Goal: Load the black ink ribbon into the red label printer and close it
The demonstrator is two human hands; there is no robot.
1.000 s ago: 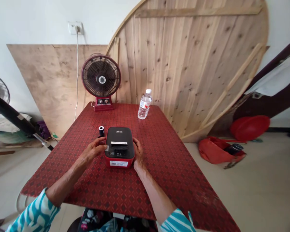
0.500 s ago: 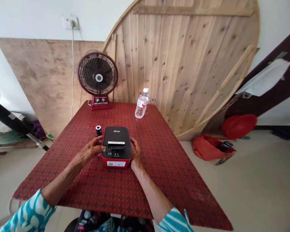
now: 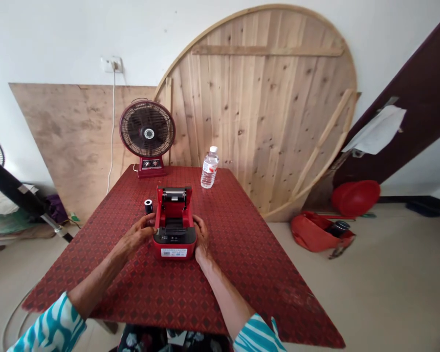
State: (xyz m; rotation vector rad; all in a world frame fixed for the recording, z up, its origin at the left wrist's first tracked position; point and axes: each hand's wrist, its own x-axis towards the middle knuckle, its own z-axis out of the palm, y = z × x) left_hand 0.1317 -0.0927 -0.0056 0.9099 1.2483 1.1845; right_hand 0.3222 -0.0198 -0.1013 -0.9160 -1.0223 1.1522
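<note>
My left hand [image 3: 137,233], fingers loosely spread, touches one side of the lid-up printer [image 3: 174,252] on the table [image 3: 238,249], while my right hand [image 3: 202,238] lies against the other, its fingertips hidden, so I cannot tell its grip.

Lower centre of the frame, there's the printer [image 3: 175,239] on the tabletop [image 3: 238,274], left hand [image 3: 139,231] at its left side, right hand [image 3: 202,238] at its right! Just beyond the left hand stands the roll [image 3: 148,207]. Along the tabletop's far end: fan [image 3: 147,133] on the left, bottle [image 3: 209,170] on the right, board [image 3: 73,127] behind the fan, round panel [image 3: 256,107] behind the bottle. Lower right of the frame, bag [image 3: 308,233] on the floor [image 3: 381,278], basin [image 3: 356,198] just behind it!
</note>
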